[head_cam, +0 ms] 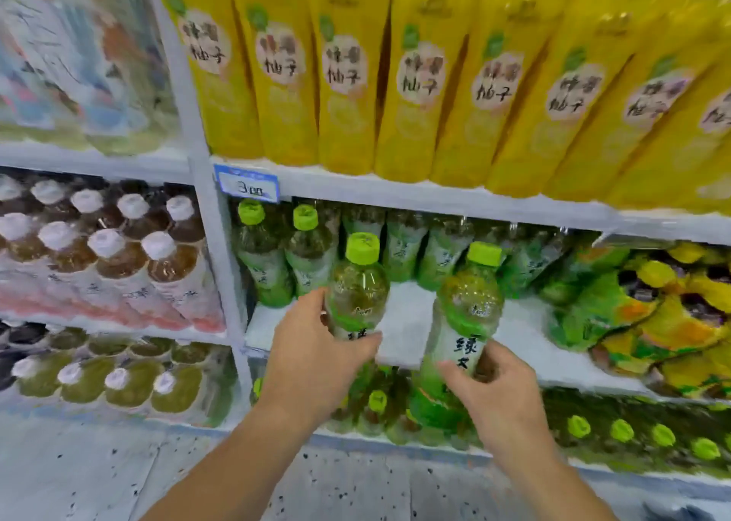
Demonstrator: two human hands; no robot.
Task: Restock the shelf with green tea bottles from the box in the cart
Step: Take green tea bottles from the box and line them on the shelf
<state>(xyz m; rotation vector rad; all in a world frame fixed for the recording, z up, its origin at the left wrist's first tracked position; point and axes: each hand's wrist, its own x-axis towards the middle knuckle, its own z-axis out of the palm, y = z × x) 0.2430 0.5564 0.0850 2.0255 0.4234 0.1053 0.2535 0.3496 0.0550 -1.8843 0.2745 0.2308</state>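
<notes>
At the shelf point(403, 323), left hand point(316, 358) grips left bottle point(358, 283), right hand point(502, 394) right bottle point(468, 303)

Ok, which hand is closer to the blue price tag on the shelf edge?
Left. The left hand, gripping a green tea bottle, is below and just right of the price tag; the right hand, holding the other bottle, is farther right and lower.
</notes>
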